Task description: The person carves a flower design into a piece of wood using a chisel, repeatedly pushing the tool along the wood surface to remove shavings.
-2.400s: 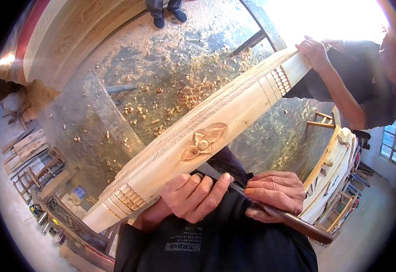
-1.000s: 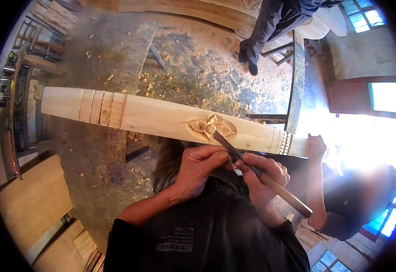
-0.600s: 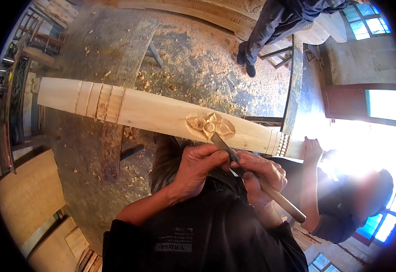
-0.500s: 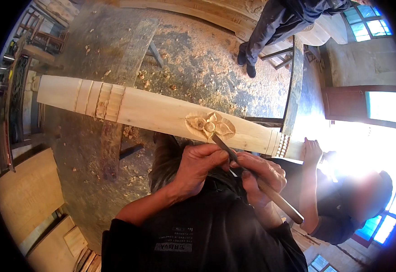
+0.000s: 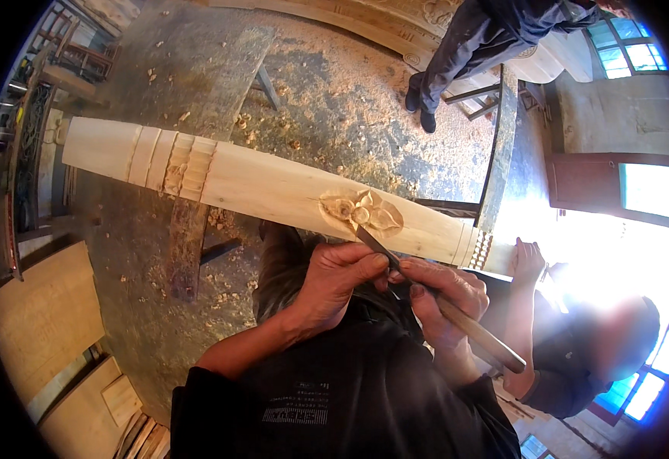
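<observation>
A long pale wooden board (image 5: 265,183) lies across in front of me, with a carved flower (image 5: 361,215) in raised relief near its middle. Both my hands are closed on one carving chisel (image 5: 472,330), which has a dark metal blade and a wooden handle. My left hand (image 5: 331,281) pinches the blade close to the board. Farther back, my right hand (image 5: 451,297) wraps round the handle, whose end sticks out to the lower right. The chisel's tip touches the flower's near edge, just below its round centre.
At the right a co-worker's hand (image 5: 530,260) rests by the board's end. Another person's legs (image 5: 461,53) stand at the far side. Wood shavings litter the floor (image 5: 334,99). A bench plank (image 5: 231,84) passes beyond the board, and plywood sheets (image 5: 44,317) lean at the left.
The chisel's tip has shifted left along the flower's near edge. Its handle end has swung right and slightly up, with both hands keeping their hold. The view has shifted a little.
</observation>
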Demonstrator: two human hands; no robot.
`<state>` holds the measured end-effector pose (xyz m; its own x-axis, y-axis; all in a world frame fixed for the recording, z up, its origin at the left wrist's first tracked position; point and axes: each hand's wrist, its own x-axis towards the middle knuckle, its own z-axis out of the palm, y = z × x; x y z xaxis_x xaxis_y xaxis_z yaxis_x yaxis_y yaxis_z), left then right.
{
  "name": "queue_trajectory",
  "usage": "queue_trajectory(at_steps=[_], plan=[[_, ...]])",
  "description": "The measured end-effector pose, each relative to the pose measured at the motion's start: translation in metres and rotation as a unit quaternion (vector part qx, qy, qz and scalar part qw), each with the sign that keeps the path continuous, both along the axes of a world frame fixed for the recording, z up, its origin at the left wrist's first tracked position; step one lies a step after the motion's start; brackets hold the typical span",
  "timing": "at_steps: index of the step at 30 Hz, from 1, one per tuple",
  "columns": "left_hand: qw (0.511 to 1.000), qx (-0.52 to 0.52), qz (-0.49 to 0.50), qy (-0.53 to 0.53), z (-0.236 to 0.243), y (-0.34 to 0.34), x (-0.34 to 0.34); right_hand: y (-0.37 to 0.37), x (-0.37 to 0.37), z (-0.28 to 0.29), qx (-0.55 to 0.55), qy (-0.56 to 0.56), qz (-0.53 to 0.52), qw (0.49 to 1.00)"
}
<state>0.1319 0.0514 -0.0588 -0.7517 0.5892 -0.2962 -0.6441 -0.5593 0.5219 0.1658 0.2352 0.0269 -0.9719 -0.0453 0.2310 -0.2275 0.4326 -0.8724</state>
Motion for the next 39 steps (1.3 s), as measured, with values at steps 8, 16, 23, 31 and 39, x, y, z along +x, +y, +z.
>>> queue_trajectory(at_steps=[8, 16, 23, 31, 39], plan=[[1.0, 0.007, -0.001, -0.001, -0.003, 0.0, 0.001, -0.001, -0.002, 0.006, 0.018, -0.017, -0.001, 1.0], [1.0, 0.01, 0.008, -0.015, 0.0, 0.001, 0.001, 0.0, -0.004, 0.008, 0.027, -0.019, 0.008, 0.999], [1.0, -0.003, 0.02, -0.016, 0.004, 0.001, 0.001, 0.001, -0.005, 0.008, 0.034, -0.028, 0.003, 0.999], [0.999, -0.016, 0.035, -0.021, 0.006, 0.004, 0.002, 0.004, -0.007, 0.003, 0.029, -0.019, 0.007, 0.999], [0.999, -0.019, 0.025, -0.01, 0.008, 0.003, 0.0, 0.005, -0.013, 0.005, 0.049, 0.001, 0.02, 0.999]])
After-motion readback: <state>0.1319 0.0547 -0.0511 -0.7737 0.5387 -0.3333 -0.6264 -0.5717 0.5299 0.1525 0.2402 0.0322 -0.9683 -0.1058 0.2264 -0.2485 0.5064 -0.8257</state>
